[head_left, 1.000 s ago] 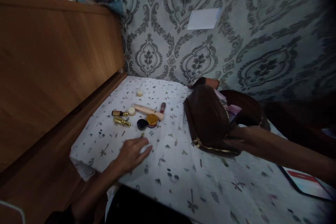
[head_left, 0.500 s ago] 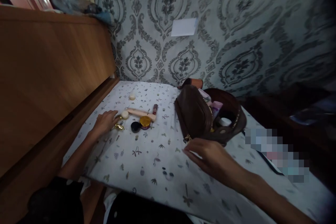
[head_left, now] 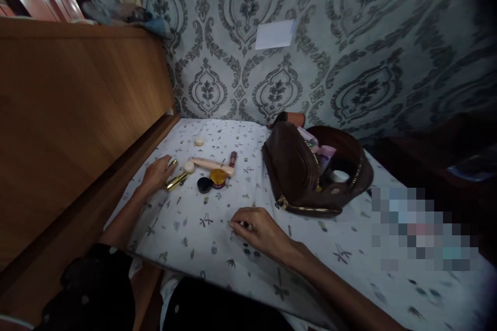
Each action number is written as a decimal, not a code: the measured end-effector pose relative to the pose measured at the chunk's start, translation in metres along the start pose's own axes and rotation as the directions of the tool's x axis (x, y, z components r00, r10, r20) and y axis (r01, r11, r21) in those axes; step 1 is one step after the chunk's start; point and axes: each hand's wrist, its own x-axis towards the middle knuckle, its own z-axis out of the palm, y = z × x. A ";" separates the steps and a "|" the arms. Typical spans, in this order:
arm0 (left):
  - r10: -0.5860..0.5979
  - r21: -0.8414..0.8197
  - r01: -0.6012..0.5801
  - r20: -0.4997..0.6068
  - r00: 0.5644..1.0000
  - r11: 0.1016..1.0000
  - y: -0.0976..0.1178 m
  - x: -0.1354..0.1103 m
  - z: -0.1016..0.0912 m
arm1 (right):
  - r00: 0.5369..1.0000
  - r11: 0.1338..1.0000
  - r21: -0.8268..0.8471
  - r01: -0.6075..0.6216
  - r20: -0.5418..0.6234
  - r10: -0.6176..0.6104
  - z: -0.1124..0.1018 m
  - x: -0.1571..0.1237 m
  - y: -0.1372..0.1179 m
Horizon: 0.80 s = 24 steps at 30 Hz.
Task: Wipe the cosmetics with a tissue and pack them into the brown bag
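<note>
L hand [head_left: 157, 175] is at the sheet's [head_left: 217, 227] left edge, fingertips curled onto two gold tubes [head_left: 175, 182]; too dim for me to tell if it pinches one or just touches. R hand [head_left: 258, 228] rests near the front edge, fingers loosely bent, holding nothing. Laid out beside the tubes: white puff [head_left: 189, 166], beige tube [head_left: 212, 164], gold-lid jar [head_left: 218, 178] w/ black lid [head_left: 203, 184], lipstick [head_left: 232, 158]. Brown pouch [head_left: 298, 170] lies unzipped toward the right, several items inside. Nothing blocks the L hand; wood panel [head_left: 77, 108] runs close along the left edge

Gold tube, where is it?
Head view, left side: the gold tube lies on the sheet beside the left hand, just left of the black jar.
</note>
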 end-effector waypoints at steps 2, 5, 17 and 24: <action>-0.024 -0.085 0.016 -0.091 0.996 0.996 0.005 -0.004 -0.006 | 0.999 0.996 0.089 -0.026 -0.030 0.029 0.006 0.002 0.001; -0.017 -0.254 -0.026 -0.166 0.986 0.967 0.030 -0.018 -0.007 | 0.992 0.934 0.345 -0.095 -0.048 0.119 0.017 0.008 -0.001; 0.089 -0.792 -0.145 -0.115 0.989 0.594 0.152 -0.101 0.071 | 0.935 0.262 0.959 -0.111 0.011 0.354 0.054 0.018 0.020; 0.372 -0.403 -0.525 -0.400 0.838 0.750 0.142 -0.089 0.064 | 0.945 0.391 0.913 -0.116 -0.020 0.328 0.044 0.013 0.018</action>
